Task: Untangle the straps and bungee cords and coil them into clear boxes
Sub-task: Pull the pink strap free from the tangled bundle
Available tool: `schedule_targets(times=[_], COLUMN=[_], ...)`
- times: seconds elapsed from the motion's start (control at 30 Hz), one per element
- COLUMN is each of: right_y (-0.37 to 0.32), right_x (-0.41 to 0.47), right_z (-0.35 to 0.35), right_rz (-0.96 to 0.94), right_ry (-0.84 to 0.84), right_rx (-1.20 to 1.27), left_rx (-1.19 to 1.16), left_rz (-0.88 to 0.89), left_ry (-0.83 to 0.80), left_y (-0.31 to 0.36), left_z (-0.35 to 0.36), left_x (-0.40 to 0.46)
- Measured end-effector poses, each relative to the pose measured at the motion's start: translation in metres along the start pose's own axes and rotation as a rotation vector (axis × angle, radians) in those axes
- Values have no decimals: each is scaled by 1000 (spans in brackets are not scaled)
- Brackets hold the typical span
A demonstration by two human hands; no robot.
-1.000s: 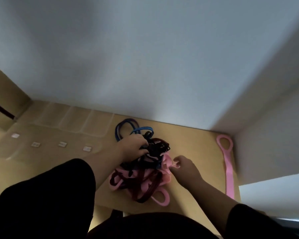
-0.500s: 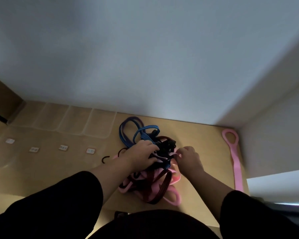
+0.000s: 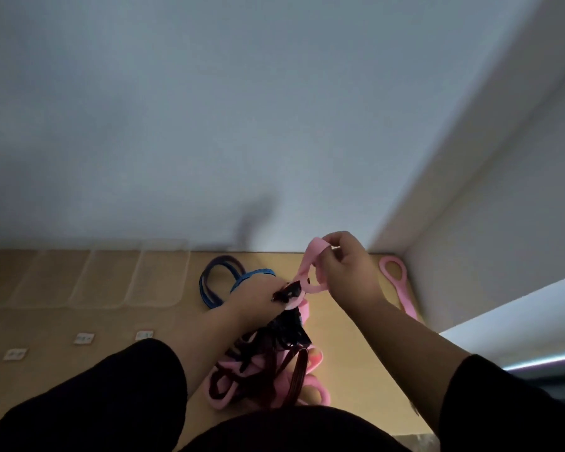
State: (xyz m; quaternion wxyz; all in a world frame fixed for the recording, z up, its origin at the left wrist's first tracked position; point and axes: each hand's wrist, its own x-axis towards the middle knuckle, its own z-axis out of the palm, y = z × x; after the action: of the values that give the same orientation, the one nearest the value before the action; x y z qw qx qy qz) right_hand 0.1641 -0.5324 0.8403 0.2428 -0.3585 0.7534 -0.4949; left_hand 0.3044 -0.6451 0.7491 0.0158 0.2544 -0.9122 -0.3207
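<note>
Pale grey wall fills most of the head view, meeting a wooden tabletop point(image 3: 349, 347) that runs across the lower third; a white corner juts in at 3 o'clock.

Near 6 o'clock on that surface lies the tangle point(image 3: 268, 370): pink straps and dark maroon cords knotted together, part of it lifted off the wood. The left hand point(image 3: 258, 296) grips the top of the bundle, fingers curled round dark cord and pink webbing. The right hand point(image 3: 346, 265), just to the bundle's 2 o'clock, pinches a pink strap point(image 3: 310, 269) between thumb and fingers and raises its looped end clear of the knot.

Judging by this, the step in hand is drawing that one strap free. It would go best if the left hand keeps the bundle anchored low while the right feeds the loop back through whatever crosses it, rather than hauling straight up, which may cinch the maroon cords tighter.

Counts: four clear boxes point(image 3: 159, 278) stand in a row at 9 o'clock, all without contents as far as I can tell; three small white tags point(image 3: 84, 338) lie in front of them; one blue strap point(image 3: 216, 282) loops at the tangle's 11 o'clock; one separate pink strap point(image 3: 402, 288) lies along the right edge at 3 o'clock. Strands inside the tangle are too interwoven to count.
</note>
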Motion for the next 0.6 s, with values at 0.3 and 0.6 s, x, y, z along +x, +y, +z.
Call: schedule_targets(times=[0.3,0.6], right_y=[-46,-55], right_x=[0,-13], right_z=[-3,-6], right_rz=[-45,15], right_ry=[125,165], right_rx=[-15,15], left_rx=[-341,-1469], left_rz=[-35,-341], left_ry=[-80,104], left_y=[-5,7], left_z=[-27,-44], left_x=[-7,10])
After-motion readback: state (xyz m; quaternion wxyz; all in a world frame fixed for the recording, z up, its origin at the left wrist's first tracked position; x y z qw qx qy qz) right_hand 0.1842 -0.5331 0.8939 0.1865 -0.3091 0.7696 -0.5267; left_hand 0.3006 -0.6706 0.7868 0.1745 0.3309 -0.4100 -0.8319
